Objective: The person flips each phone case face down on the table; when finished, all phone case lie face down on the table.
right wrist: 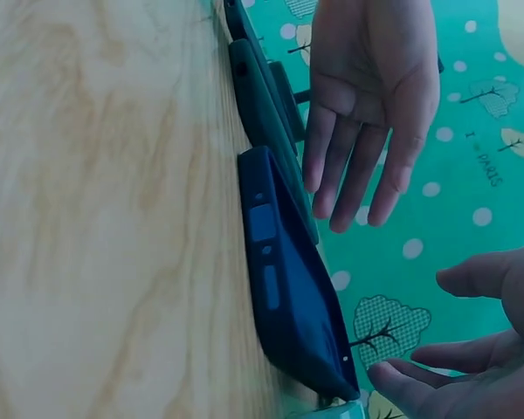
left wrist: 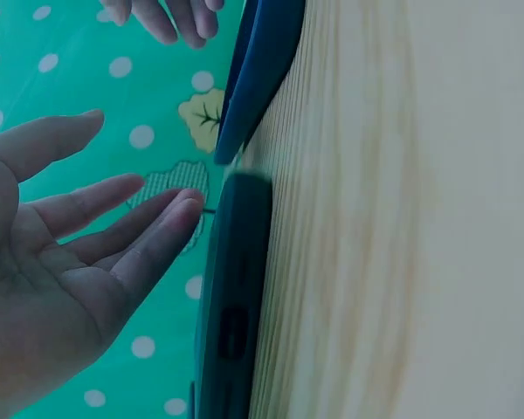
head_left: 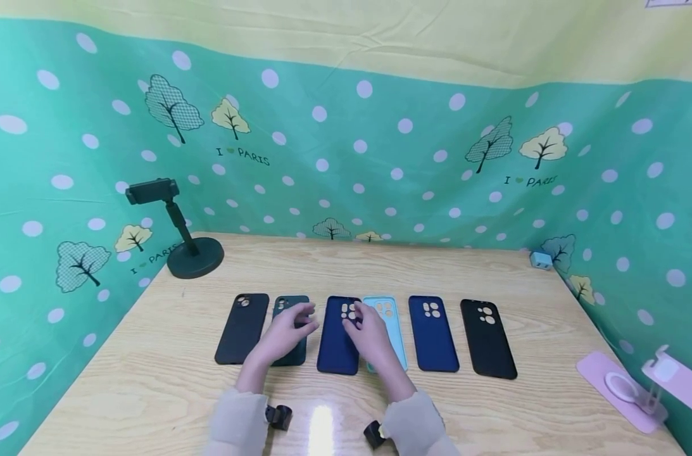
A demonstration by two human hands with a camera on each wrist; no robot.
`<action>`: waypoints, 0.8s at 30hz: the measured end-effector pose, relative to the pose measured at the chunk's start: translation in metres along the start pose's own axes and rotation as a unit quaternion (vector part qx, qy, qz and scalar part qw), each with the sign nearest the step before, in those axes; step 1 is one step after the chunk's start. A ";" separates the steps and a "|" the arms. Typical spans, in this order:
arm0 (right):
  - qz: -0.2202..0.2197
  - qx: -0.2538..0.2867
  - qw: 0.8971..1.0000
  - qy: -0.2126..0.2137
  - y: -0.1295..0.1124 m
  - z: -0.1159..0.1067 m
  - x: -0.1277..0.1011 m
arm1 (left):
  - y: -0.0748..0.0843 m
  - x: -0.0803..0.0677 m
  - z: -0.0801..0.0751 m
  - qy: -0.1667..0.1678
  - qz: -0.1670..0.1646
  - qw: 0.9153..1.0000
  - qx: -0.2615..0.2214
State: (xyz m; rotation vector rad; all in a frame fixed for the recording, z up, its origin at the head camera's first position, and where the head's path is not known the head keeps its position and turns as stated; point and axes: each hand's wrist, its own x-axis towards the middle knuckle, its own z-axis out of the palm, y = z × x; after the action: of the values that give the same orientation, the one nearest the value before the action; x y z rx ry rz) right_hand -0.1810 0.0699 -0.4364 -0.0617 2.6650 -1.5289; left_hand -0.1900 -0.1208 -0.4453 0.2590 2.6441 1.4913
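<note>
While hands (head_left: 328, 332) hover, cases' (head_left: 338, 335) edges apart

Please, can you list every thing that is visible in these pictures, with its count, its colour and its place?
phone cases: six, two black, one dark green, two dark blue, one light blue, in a row on the table
table: one, light wood
phone stand: one, black, far left of the table
pink stand: one, right edge
small plug: one, white and blue, far right corner
left hand: open, above the green case
right hand: open, above the middle cases
</note>
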 end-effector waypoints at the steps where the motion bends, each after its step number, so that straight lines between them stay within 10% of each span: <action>1: 0.001 -0.002 1.000 0.001 0.001 0.000 0.000 | 0.001 0.000 0.002 -0.004 -0.002 1.000 0.000; 24: 0.009 -0.040 0.999 -0.011 0.006 0.003 -0.003 | 0.005 0.002 0.018 -0.048 -0.027 0.998 -0.028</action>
State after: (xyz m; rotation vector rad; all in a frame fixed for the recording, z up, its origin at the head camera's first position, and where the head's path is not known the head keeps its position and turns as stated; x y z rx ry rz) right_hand -0.1780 0.0709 -0.4431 -0.0594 2.7015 -1.4073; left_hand -0.1890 -0.1030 -0.4499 0.2466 2.5106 1.4948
